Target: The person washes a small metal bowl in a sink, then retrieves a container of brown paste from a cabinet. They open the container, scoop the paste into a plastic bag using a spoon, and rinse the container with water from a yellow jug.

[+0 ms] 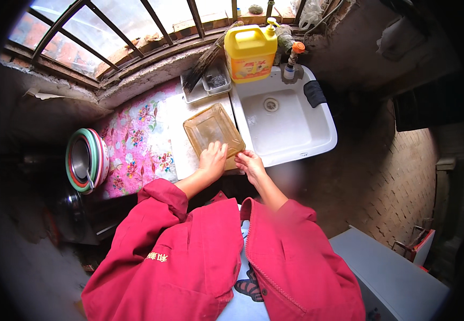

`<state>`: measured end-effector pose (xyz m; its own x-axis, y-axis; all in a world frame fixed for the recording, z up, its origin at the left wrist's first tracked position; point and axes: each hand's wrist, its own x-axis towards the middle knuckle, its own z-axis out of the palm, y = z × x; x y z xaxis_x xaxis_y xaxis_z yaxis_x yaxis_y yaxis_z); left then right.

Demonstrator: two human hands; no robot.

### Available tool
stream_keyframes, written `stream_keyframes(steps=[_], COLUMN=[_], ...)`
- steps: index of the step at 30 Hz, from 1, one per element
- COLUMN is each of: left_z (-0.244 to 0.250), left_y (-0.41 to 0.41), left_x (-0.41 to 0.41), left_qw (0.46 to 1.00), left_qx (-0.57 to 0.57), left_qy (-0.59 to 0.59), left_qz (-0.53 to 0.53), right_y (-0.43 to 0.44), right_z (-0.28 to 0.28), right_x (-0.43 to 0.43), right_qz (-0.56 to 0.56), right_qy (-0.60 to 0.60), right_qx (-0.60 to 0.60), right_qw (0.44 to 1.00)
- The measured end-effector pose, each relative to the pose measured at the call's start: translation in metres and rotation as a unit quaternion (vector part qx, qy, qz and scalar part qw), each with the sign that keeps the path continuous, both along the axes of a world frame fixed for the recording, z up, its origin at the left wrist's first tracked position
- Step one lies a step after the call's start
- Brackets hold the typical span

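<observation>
A brownish translucent rectangular plastic tray or lid point(214, 127) lies at a slant on the white counter surface beside the sink. My left hand point(213, 159) rests over its near edge, fingertips on the plastic; whether it grips is hidden. At the near right corner, my right hand point(251, 163) pinches the rim between thumb and fingers. Between the hands, below the rim, shows a flat tan patch point(230, 163) whose kind I cannot make out. Immediately to the right is the white ceramic sink point(296, 132), with a round drain strainer point(271, 104).
A yellow pump jug point(251, 52) stands behind the sink, near an orange-handled tap point(297, 48). Left of it, a worn brush point(204, 66) leans over white plastic containers point(194, 94). Stacked basins point(83, 160) sit on a pink floral cover point(135, 140). A dark cloth point(314, 94) hangs on the sink's rim.
</observation>
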<state>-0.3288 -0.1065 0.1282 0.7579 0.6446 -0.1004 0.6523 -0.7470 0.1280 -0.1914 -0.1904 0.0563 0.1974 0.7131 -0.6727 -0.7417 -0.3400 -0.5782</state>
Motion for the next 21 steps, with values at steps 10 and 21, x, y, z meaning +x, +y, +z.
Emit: stream_keyframes(steps=[10,21], left_z=[-0.018,-0.007], left_y=[0.003,0.015], left_x=[-0.003,0.006], left_qw=[0.995,0.985], left_qx=[-0.076,-0.159], left_qy=[-0.048,-0.065], left_qz=[0.044,0.032], right_y=[-0.008,-0.007], right_z=[-0.011,-0.009], right_x=[-0.036,-0.035], right_qz=[0.023,-0.039], right_qy=[0.03,0.039], right_qx=[0.018,0.092], right_qw=[0.999,0.994])
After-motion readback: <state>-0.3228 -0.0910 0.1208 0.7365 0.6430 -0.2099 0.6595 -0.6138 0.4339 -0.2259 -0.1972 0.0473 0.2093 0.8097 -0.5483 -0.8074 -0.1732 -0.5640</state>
